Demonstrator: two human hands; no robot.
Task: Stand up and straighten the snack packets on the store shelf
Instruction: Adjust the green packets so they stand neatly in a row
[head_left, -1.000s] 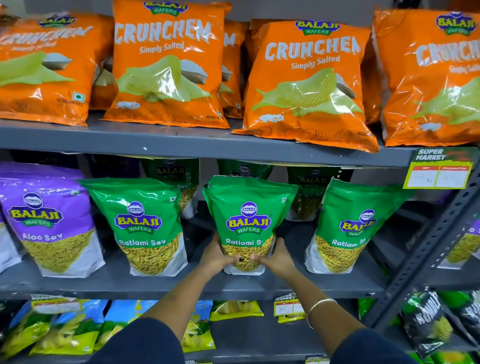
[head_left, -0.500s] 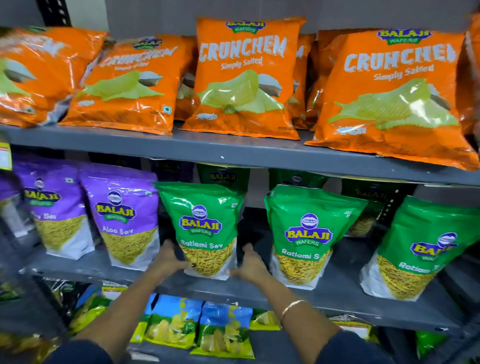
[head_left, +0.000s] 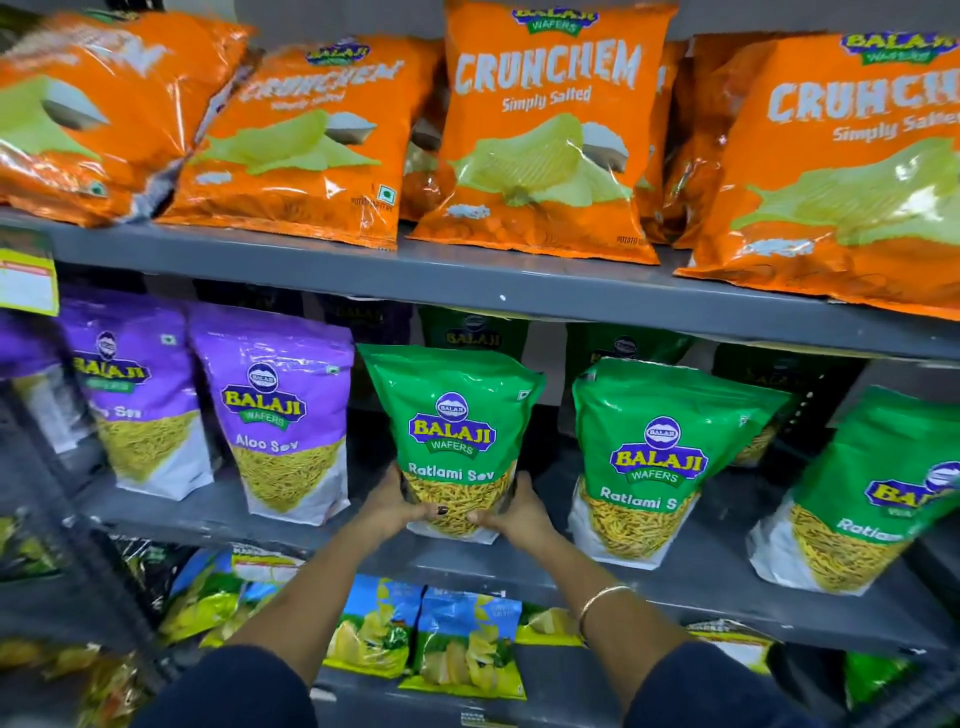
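A green Ratlami Sev packet stands upright on the middle grey shelf. My left hand grips its lower left corner and my right hand grips its lower right corner, thumbs on the front. Two more green Ratlami Sev packets stand to its right, the far one leaning left. Two purple Aloo Sev packets stand to its left. More green packets sit behind in shadow.
Orange Crunchem bags line the top shelf, the left ones slumped. Blue and yellow packets lie on the lower shelf. A yellow price tag hangs at left. A dark shelf upright runs down the left side.
Both hands left the middle green packet, moved left to the neighbouring green packet and now grip its lower corners. The view shifted left.
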